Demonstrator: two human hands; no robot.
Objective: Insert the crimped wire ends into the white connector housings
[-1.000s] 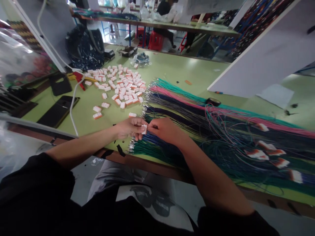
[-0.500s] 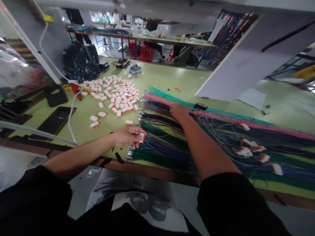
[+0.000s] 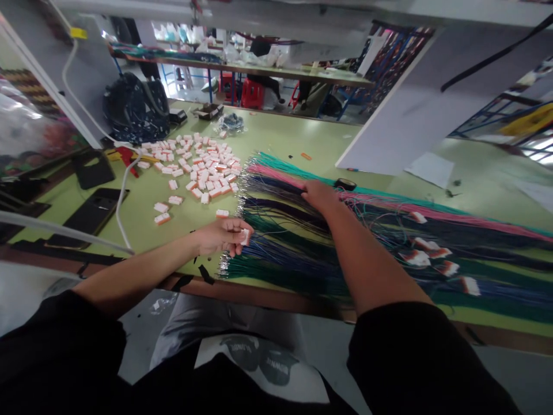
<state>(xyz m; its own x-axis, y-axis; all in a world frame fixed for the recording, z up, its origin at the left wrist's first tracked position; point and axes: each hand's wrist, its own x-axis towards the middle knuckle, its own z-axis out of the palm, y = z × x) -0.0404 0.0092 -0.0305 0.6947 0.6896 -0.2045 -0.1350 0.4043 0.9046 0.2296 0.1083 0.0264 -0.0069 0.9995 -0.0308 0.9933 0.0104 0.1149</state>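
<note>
My left hand pinches a small white-and-orange connector between thumb and fingertips, just above the metal-tipped wire ends. Thin wires seem to run rightward from that connector. My right hand is closed over the dark wires beside the pink bundle; its fingertips are tucked from sight, so what they grip cannot be made out. Teal, pink, black, green and blue wire bundles lie side by side, their ends to the left. Several connectors with wires rest on the bundles beyond my right forearm.
Loose white-and-orange connectors are heaped left of the wire ends. Farther left are a black phone, red-and-yellow pliers and a white cable. A roll of black tape and a grey upright panel stand behind the wires.
My right hand has slid slightly rightward along the wires, still closed. The left hand keeps its hold on the connector. The whole view has shifted a little.
</note>
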